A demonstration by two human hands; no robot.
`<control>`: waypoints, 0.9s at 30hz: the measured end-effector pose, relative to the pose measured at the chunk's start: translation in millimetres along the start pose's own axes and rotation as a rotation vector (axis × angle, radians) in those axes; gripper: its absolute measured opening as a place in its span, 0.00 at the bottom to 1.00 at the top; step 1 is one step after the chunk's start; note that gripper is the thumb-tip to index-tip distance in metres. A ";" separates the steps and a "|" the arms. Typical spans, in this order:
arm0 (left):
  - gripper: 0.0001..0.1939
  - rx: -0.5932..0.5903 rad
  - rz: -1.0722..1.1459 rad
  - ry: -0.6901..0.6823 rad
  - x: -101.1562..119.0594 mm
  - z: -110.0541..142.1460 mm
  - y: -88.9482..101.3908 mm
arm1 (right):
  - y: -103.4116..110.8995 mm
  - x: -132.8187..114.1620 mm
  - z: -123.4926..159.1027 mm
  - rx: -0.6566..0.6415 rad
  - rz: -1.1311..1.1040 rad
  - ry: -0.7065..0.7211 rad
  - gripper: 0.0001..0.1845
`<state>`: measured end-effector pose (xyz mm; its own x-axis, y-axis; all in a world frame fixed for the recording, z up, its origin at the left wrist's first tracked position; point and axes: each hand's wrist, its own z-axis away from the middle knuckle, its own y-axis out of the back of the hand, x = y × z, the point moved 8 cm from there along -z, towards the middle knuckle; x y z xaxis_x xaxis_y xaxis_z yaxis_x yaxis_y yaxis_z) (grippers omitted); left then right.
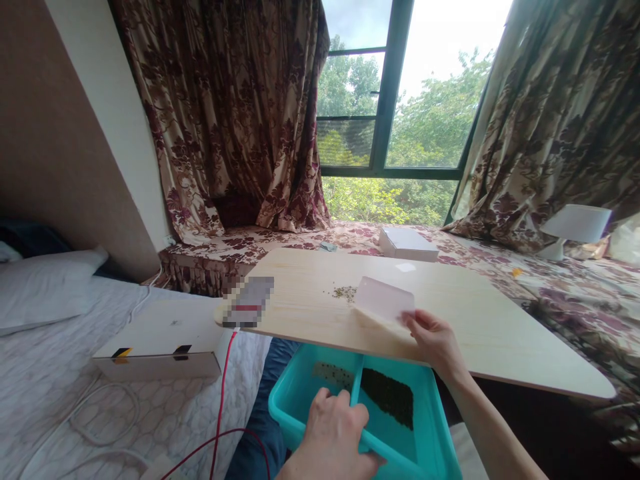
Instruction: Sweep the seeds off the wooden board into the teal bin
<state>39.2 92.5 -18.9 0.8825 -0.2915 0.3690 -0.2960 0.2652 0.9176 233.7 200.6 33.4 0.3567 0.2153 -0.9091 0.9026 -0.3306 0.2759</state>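
Observation:
My right hand (433,339) pinches a thin whitish plastic sheet (384,299) by its near right corner, tilted over the pale wooden table. Beside the sheet's left edge lies a small scatter of greenish-brown grains (345,292). Below the table's front edge is a turquoise two-compartment box (284,400). A heap of dark green grains (387,393) fills part of its right compartment; a few loose grains (333,373) lie in the left one. My left hand (337,427) is closed over the box's near side by the divider, its fingertips hidden.
A blurred-out phone-like device (249,303) with a red cable (225,380) sits on the table's (480,313) left end. A white box (165,337) rests on the bed at left. Another white box (407,243) and a lamp (577,227) stand on the window ledge.

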 end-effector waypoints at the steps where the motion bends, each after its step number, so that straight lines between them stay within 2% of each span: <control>1: 0.18 0.002 0.003 0.000 -0.3 -0.1 0.0 | 0.3 -0.3 0.2 0.006 0.003 -0.001 0.15; 8: 0.19 0.024 0.020 -0.028 -1.2 -2.4 -4.5 | -6.7 -2.5 4.0 -0.038 -0.005 -0.027 0.15; 15: 0.18 0.029 0.022 -0.034 -0.2 -2.0 -5.2 | -6.4 -1.1 4.2 -0.029 0.004 -0.022 0.17; 22: 0.20 0.026 0.050 -0.012 -1.8 -2.3 -5.4 | -27.1 2.3 17.0 -0.151 -0.054 -0.050 0.18; 27: 0.21 0.015 0.069 -0.004 -1.6 -0.5 -3.9 | -40.6 -8.3 35.8 -0.325 -0.073 -0.059 0.16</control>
<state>39.2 92.4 -23.2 0.8585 -0.2769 0.4316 -0.3612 0.2708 0.8923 185.5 179.4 18.6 0.2826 0.1712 -0.9438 0.9582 -0.0039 0.2862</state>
